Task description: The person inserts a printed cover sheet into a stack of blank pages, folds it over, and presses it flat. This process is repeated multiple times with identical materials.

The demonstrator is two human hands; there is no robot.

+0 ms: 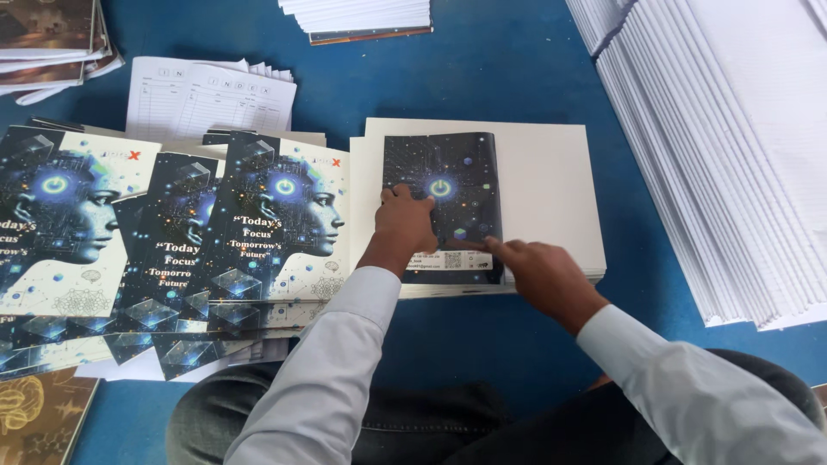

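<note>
A dark printed cover sheet (457,185), folded so only a narrow dark panel shows, lies on a stack of plain cream sheets (551,189). My left hand (403,226) presses flat on the panel's left side, fingers bent. My right hand (538,269) rests at the panel's lower right corner, index finger stretched onto its bottom edge. Neither hand lifts anything.
Several overlapping printed covers (267,224) with a blue head picture fan out at the left. Ruled index sheets (211,95) lie behind them. A large fanned pile of white pages (732,155) fills the right, a smaller pile (362,17) sits at the top. Blue floor (482,77).
</note>
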